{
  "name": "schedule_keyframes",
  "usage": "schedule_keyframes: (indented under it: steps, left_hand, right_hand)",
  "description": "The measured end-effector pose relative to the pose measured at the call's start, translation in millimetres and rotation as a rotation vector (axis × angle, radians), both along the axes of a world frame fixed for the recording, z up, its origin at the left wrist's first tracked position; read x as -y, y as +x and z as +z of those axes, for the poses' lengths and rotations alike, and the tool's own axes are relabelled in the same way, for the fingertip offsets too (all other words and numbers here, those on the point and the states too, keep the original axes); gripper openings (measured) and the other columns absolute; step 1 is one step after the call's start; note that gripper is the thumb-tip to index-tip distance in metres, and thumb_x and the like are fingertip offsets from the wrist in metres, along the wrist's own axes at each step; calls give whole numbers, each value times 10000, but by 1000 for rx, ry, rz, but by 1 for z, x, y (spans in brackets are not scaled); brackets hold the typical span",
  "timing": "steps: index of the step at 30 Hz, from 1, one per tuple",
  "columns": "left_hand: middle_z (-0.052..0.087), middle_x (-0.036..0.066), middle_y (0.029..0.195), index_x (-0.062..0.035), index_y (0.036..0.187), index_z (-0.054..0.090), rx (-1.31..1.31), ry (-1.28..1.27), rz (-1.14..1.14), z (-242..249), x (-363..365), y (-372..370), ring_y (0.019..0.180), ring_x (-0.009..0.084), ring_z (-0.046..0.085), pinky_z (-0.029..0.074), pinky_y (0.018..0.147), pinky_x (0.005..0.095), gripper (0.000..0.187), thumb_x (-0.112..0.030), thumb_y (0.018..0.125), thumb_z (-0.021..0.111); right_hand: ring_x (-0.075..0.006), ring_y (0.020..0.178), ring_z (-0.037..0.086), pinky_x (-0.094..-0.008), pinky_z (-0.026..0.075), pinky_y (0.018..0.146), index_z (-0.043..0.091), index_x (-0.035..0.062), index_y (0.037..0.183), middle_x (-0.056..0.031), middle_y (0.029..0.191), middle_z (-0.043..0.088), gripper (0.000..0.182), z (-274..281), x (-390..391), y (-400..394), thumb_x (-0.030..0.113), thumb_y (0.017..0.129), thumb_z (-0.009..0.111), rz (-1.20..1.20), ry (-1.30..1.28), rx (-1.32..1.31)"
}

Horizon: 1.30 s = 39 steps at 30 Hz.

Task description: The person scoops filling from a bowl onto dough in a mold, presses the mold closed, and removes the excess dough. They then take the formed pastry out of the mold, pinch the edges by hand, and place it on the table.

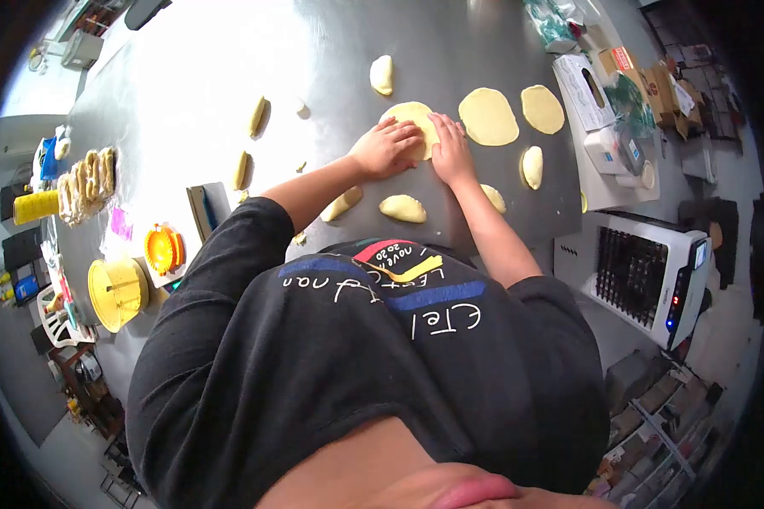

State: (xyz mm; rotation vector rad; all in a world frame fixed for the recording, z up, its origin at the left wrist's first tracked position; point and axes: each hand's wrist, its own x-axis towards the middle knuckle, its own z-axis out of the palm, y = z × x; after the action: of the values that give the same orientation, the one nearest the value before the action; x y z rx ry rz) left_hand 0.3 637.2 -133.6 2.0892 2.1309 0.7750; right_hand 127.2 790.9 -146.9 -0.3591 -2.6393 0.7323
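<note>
A flat round of pale yellow dough (414, 112) lies on the metal table under both hands. My left hand (388, 148) rests across its near left part, palm down, fingers laid over the dough. At the right edge of that round, my right hand (450, 151) touches it with outstretched fingers. Two more dough rounds, a larger one (489, 117) and a smaller one (542, 109), lie to the right. Folded half-moon turnovers surround the hands: one beyond them (382, 75), one at the right (532, 167), one nearer my body (403, 209). Another turnover (493, 198) is partly hidden by my right forearm.
Two elongated yellowish pieces (257, 116) lie on the left of the table (331, 51). An orange dough mould (164, 249), a yellow round container (117, 294) and a bagged stack of food (87, 187) stand farther left. Boxes (584, 92) and a white air cooler (649, 276) are on the right.
</note>
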Motion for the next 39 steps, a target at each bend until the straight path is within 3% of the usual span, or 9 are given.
schedule_keyframes:
  steps: [4, 10, 16, 22, 26, 28, 32, 37, 39]
  left_hand:
    - [570, 65, 1102, -101, 1025, 596, -81, 90, -39, -3, -2, 1, 1095, 248, 524, 370, 993, 464, 344, -301, 757, 674]
    - [601, 31, 971, -123, 919, 633, -59, 95, -168, -12, -8, -6, 1003, 219, 552, 418, 928, 406, 261, -278, 721, 701]
    - [612, 12, 904, -137, 850, 641, -32, 41, -53, 5, -8, -5, 956, 203, 561, 434, 859, 370, 240, -312, 700, 710]
    - [603, -6, 899, -159, 873, 638, -167, 10, -128, -2, -15, -6, 922, 198, 552, 413, 843, 366, 267, -370, 716, 685]
    - [598, -12, 872, -176, 861, 642, -120, 0, -80, 10, -13, -3, 912, 193, 547, 414, 836, 368, 232, -365, 728, 674]
    - [595, -24, 850, -189, 839, 644, -88, -42, -37, 11, -18, -5, 912, 185, 543, 415, 828, 375, 219, -367, 715, 678]
    - [596, -28, 828, -196, 833, 645, -127, -92, -105, 9, -23, -7, 900, 184, 549, 414, 821, 379, 205, -353, 707, 682]
    - [623, -22, 846, -175, 847, 649, -79, -110, 40, 2, -20, -2, 909, 194, 567, 415, 824, 388, 190, -313, 719, 676]
    - [624, -18, 868, -168, 870, 649, -37, -61, 67, 1, -18, -2, 925, 197, 566, 414, 836, 393, 224, -321, 711, 688]
  right_hand:
    - [-340, 1216, 415, -424, 323, 1038, 445, 85, 1258, -164, 1292, 447, 521, 3, -1, -6, -19, 749, 404, 19, -195, -39]
    - [-350, 1201, 423, -400, 344, 1025, 458, 72, 1246, -177, 1277, 450, 533, 5, -5, -4, -56, 734, 383, 14, -253, -56]
    - [-339, 1201, 420, -395, 352, 1020, 464, 66, 1234, -169, 1264, 456, 540, 11, -6, 3, -76, 719, 386, -20, -262, -11]
    - [-338, 1165, 445, -386, 356, 1016, 473, 44, 1213, -173, 1208, 482, 534, 12, -7, 7, -73, 700, 382, 6, -262, -30]
    - [-338, 1151, 456, -389, 369, 1003, 471, 45, 1212, -171, 1199, 486, 530, 8, -9, 8, -68, 699, 397, -21, -255, -18]
    - [-337, 1194, 432, -396, 367, 1009, 468, 83, 1239, -154, 1276, 451, 524, 9, -10, 9, -35, 730, 451, -8, -296, 23]
    - [-336, 1187, 440, -399, 374, 1003, 480, 95, 1236, -149, 1278, 454, 519, 13, -4, 12, -18, 730, 470, -22, -237, 77]
    - [-296, 1210, 431, -402, 351, 1023, 529, 131, 1202, -105, 1252, 495, 556, 14, 7, 14, 129, 658, 644, 62, -45, 126]
    - [-298, 1178, 455, -416, 352, 1016, 591, 119, 1099, -102, 1203, 532, 465, 14, 10, 14, 133, 640, 657, 43, 52, 59]
